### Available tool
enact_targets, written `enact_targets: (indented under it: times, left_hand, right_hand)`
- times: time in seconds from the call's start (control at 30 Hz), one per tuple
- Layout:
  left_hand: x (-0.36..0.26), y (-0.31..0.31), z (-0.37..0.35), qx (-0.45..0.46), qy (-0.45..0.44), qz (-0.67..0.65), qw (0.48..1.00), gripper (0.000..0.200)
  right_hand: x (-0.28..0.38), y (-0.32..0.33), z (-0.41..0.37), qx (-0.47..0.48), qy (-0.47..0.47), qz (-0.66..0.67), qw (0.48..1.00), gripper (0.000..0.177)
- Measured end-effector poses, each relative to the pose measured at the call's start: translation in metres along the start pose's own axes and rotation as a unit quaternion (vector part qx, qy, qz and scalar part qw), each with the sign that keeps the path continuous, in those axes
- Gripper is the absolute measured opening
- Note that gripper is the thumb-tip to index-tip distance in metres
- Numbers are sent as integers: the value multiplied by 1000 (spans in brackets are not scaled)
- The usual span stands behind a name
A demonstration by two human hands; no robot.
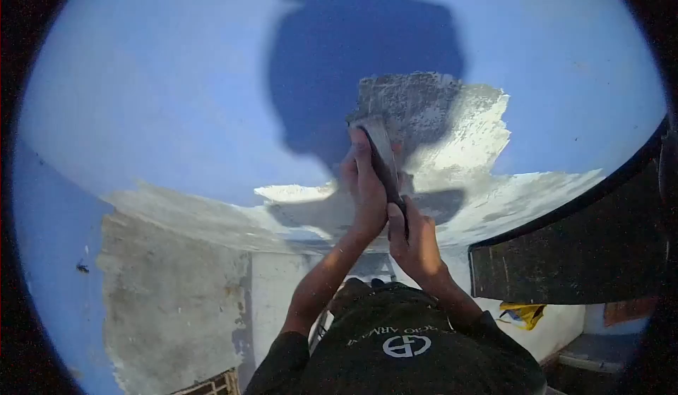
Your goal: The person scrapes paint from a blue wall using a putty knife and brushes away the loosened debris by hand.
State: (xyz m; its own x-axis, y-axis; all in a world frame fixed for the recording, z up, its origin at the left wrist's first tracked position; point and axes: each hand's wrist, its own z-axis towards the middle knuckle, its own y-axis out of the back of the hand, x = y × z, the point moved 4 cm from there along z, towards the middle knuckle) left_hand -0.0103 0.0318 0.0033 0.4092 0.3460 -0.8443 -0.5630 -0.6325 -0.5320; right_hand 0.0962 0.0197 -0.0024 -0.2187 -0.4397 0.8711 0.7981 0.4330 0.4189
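Note:
My left hand (365, 183) is closed round the upper part of a long, narrow tool (380, 153) with a pale face and a dark edge. Lower down, my right hand (413, 238) grips the same tool near its bottom end. The tool lies against or very close to a rough grey and white patch (466, 137) on the blue painted wall (176, 91). Parts of the fingers are hidden behind the tool. A dark shadow of a head and arms falls over the wall and part of the patch.
A grey patched area (173, 296) covers the lower left wall. At the right hangs a dark panel (572, 247) with a black edge. Below it are a yellow item (524, 315) and a ledge (593, 360). A metal grille (215, 384) shows at the bottom left.

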Motion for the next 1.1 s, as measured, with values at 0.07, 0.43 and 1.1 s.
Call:
enact_targets:
  times: [0.07,0.43,1.1]
  left_hand:
    - [28,15,7,25,-35,25,999,46]
    - [40,12,-14,-61,58,15,996,48]
    - [31,9,-4,-49,30,15,998,45]
  right_hand:
    - [-24,4,-9,2,-23,0,1000,26]
    - [-33,4,-28,10,-40,27,999,26]
    - [-35,-4,-24,-8,9,8,1000,25]
